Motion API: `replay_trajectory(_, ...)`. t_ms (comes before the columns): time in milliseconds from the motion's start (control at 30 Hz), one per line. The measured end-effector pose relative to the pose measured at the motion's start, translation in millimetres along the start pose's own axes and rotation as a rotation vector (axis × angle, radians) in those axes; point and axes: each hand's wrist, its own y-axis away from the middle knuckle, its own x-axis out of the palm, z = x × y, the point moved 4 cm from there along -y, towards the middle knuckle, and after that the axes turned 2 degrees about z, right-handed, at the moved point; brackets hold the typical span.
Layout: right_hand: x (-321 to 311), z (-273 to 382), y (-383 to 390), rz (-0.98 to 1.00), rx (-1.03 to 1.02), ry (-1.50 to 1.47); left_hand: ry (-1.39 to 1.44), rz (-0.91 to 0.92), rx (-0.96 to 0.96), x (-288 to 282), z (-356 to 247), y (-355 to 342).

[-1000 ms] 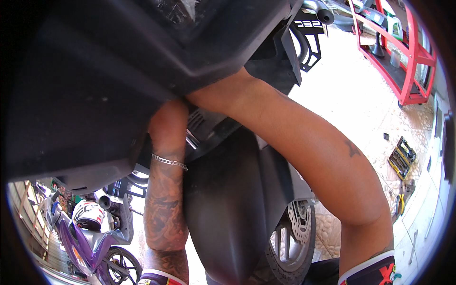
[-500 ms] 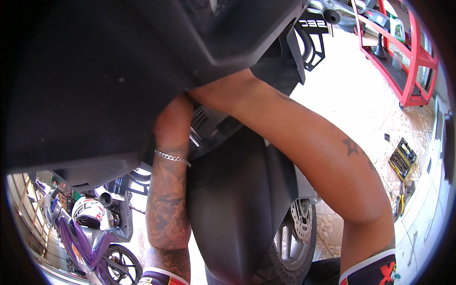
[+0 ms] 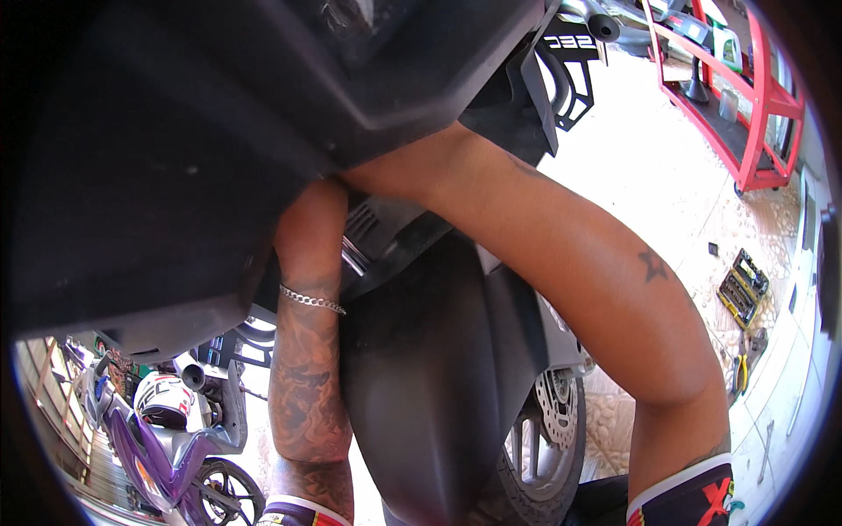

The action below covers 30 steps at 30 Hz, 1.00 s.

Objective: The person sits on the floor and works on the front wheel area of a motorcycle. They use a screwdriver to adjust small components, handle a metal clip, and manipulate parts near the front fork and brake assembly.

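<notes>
Both my arms reach up under the black front bodywork (image 3: pixel 175 202) of a motorcycle. Part of my left hand (image 3: pixel 311 215) shows at the panel's lower edge, above a silver chain bracelet (image 3: pixel 311 301); its fingers are hidden behind the panel. My right forearm (image 3: pixel 526 206) crosses over the front mudguard (image 3: pixel 412 377) and goes behind the same panel, which covers my right hand. Between the arms, dark slotted parts and bright metal tubes (image 3: pixel 355 256) show. Whatever either hand touches or holds is out of sight.
The front wheel with its brake disc (image 3: pixel 556 408) stands below the mudguard. A red tool cart (image 3: pixel 759 131) is at the far right. On the floor lie an open tool case (image 3: pixel 744 289), pliers (image 3: pixel 741 375) and a wrench (image 3: pixel 766 453). A purple motorbike (image 3: pixel 149 456) stands at left.
The bodywork sits slightly further left and lower in the picture. Both arms keep nearly the same pose, with the left wrist shifted slightly left; the hands stay under the panel.
</notes>
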Motion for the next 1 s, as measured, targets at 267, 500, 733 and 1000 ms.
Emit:
replay_trajectory(267, 1, 0, 0, 0.045, 0.064, -0.044, -0.472, -0.445, 0.540, 7, -5, 1)
replay_trajectory(500, 1, -4, -2, 0.133, 0.078, -0.062, -0.289, -0.347, 0.427, 3, -3, 3)
replay_trajectory(733, 0, -2, -2, 0.145, 0.079, 0.037, -0.075, -0.198, 0.225, -1, -2, 3)
replay_trajectory(1000, -5, -5, -3, 0.148, 0.148, -0.074, -0.008, -0.157, 0.160, -1, -2, 1)
